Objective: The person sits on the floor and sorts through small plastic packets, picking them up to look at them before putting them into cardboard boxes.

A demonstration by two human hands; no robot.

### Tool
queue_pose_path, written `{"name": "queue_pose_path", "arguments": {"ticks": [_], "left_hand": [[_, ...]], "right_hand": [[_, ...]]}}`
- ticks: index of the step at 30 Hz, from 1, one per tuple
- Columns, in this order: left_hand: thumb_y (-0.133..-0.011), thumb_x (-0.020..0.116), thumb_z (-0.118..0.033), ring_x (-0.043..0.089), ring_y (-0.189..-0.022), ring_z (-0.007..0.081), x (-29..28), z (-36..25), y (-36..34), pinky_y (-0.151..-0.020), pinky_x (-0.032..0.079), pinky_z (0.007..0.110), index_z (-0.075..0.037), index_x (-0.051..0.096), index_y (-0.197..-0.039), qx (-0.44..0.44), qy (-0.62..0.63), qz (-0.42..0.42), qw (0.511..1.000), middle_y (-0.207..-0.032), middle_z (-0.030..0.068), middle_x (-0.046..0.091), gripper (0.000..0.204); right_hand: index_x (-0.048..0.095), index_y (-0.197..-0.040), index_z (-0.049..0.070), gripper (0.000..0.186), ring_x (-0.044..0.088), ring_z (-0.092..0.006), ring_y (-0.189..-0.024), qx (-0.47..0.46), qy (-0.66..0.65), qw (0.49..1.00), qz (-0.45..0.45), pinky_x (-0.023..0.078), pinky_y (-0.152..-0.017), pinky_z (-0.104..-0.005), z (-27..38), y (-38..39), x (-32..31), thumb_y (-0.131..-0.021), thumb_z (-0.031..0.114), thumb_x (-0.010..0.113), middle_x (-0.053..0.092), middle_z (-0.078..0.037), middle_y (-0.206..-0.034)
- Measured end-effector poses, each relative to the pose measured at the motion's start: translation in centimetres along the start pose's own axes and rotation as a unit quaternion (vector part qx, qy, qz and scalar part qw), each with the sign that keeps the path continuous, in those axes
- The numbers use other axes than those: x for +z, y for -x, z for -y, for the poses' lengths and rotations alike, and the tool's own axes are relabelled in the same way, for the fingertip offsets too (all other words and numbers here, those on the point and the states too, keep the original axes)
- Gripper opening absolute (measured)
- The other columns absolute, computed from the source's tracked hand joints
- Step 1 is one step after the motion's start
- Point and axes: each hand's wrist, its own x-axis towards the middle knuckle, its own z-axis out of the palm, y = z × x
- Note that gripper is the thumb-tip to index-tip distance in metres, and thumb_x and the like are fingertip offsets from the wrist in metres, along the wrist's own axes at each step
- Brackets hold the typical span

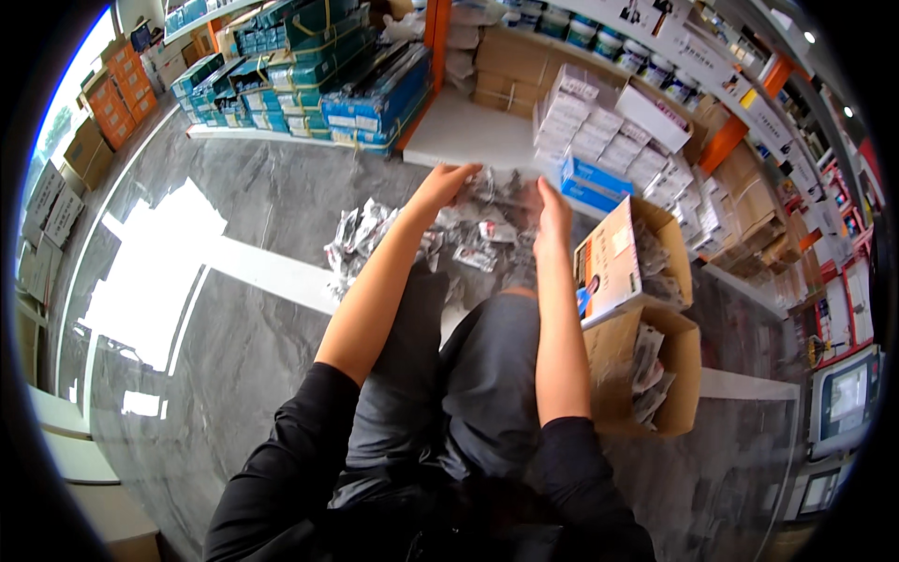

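Clear plastic bag (507, 185): positioned between left hand (448, 186) and right hand (553, 215), near heap of small packets (365, 232) on floor (272, 375). Left hand pinches bag edge; right-hand grip blurred, closure cannot be told.

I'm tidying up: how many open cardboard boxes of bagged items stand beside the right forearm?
2: a printed box farther out, a brown box nearer. Others could be hidden.

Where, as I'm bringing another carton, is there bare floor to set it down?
Bare floor lies left of the packet pile, between the teal boxes and white floor strip, and on that strip's near side, left of the legs. It's crowded around the left hand and right hand and by the open cartons on the right.
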Motion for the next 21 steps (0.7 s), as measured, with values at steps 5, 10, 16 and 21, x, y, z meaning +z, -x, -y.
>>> {"name": "queue_pose_path", "arguments": {"ticks": [5, 10, 16, 21], "left_hand": [[-0.078, 0.062, -0.028, 0.049, -0.055, 0.006, -1.0, -0.2, 0.0, -0.052, 0.04, 0.019, 0.002, 0.062, -0.079, 0.016, -0.055, -0.023, 0.998, -0.064, 0.0003, 0.054, 0.03], [-0.077, 0.063, -0.02, 0.055, -0.065, 0.0098, -0.9, 0.6, -1.0, -0.061, 0.044, 0.022, 0.004, 0.063, -0.087, 0.064, -0.059, -0.048, 0.995, -0.075, 0.0057, 0.061, 0.026], [-0.079, 0.061, -0.018, 0.056, -0.07, 0.0103, -0.8, 0.4, -1.3, -0.066, 0.044, 0.023, 0.001, 0.063, -0.08, 0.072, -0.03, -0.121, 0.99, -0.075, 0.0038, 0.061, 0.019], [-0.079, 0.061, -0.02, 0.056, -0.074, 0.0099, -0.3, -0.7, -0.4, -0.07, 0.044, 0.022, -0.001, 0.061, -0.083, 0.078, 0.117, -0.051, 0.989, -0.079, 0.0027, 0.06, 0.019]], "right_hand": [[0.062, -0.09, 0.003, 0.022, 0.058, -0.0162, -0.073, -0.022, 0.004, 1.0, 0.019, 0.044, -0.064, -0.0275, -0.1, -0.4, 0.5, -0.081, 0.023, 0.056, 0.062, -0.006, -0.083], [0.06, -0.095, -0.001, 0.025, 0.055, -0.0129, -0.08, -0.03, -0.021, 0.999, 0.011, 0.041, -0.072, -0.0252, 0.6, -0.3, 0.6, -0.081, 0.02, 0.057, 0.061, -0.006, -0.091], [0.059, -0.097, -0.003, 0.027, 0.054, -0.0114, -0.081, -0.06, -0.035, 0.997, 0.035, 0.041, -0.073, -0.0226, 2.1, 1.4, 1.5, -0.081, 0.019, 0.057, 0.061, -0.006, -0.092], [0.061, -0.091, 0.001, 0.023, 0.056, -0.0133, -0.072, -0.033, -0.084, 0.996, 0.023, 0.046, -0.062, -0.0277, 3.2, 2.4, 2.1, -0.082, 0.021, 0.055, 0.062, -0.007, -0.088]]}}
